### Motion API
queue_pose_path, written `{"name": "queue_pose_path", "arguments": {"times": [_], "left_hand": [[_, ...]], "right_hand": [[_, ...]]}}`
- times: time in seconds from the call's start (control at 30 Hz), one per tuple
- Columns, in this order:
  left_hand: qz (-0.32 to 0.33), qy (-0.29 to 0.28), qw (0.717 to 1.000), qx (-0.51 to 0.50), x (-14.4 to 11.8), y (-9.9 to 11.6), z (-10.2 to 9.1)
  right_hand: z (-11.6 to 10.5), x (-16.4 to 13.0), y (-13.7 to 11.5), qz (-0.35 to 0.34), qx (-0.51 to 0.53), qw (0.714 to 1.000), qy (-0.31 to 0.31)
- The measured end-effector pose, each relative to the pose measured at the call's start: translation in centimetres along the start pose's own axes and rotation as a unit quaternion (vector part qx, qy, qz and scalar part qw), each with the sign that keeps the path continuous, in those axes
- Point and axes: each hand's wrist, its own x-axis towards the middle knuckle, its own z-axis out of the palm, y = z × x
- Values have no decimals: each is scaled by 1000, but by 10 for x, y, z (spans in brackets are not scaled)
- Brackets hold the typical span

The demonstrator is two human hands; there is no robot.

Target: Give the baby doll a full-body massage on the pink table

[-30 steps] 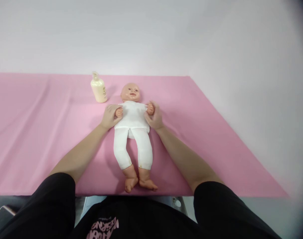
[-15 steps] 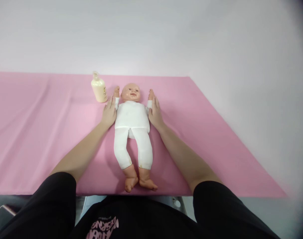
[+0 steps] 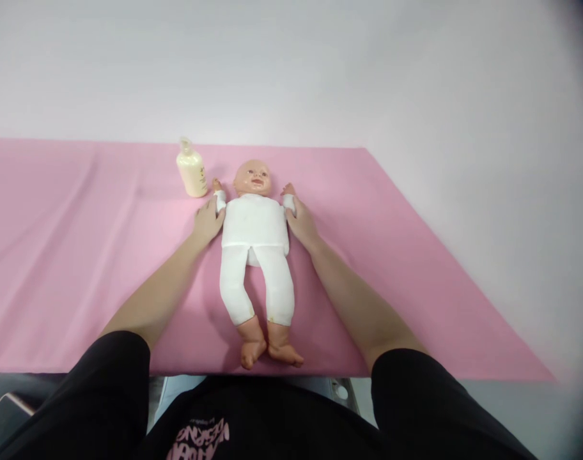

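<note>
A baby doll (image 3: 256, 220) in a white top and white trousers lies face up, its feet toward me. My left hand (image 3: 207, 222) is closed around the doll's arm on the left, with the thumb on the inner side and the fingertips partly hidden by the sleeve (image 3: 220, 200). On the other side, my right hand (image 3: 302, 223) holds the doll's right-side arm at its white sleeve (image 3: 289, 202); most of those fingers are out of sight. Both small doll hands stick out beyond my grip, beside the head.
A pale yellow pump bottle (image 3: 192, 172) stands just beyond my left hand. Pink cloth (image 3: 392, 287) covers the table, with creases at the left and a slanting edge at the right. A white wall (image 3: 291, 70) rises behind. A phone-like device (image 3: 6, 418) lies at lower left.
My hands lay flat along the doll's arms before; now they are wrapped around them. The doll's hands have shifted outward and down toward me. The body and bottle stayed put.
</note>
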Motion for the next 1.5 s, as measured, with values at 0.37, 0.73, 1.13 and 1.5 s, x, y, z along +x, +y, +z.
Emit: {"name": "queue_pose_path", "arguments": {"times": [0.37,0.73,1.13,1.5], "left_hand": [[131,44,989,-55,-2,29,-16],[226,22,974,-8,-9,38,-12],[63,-97,993,24,1,25,-13],[37,-47,998,-37,1,17,-5]], "right_hand": [[-6,-7,-29,-66,28,990,125],[-6,-16,-40,-161,-4,985,56],[0,1,-8,-22,-23,999,-31],[-2,1,-5,-39,-14,999,2]]}}
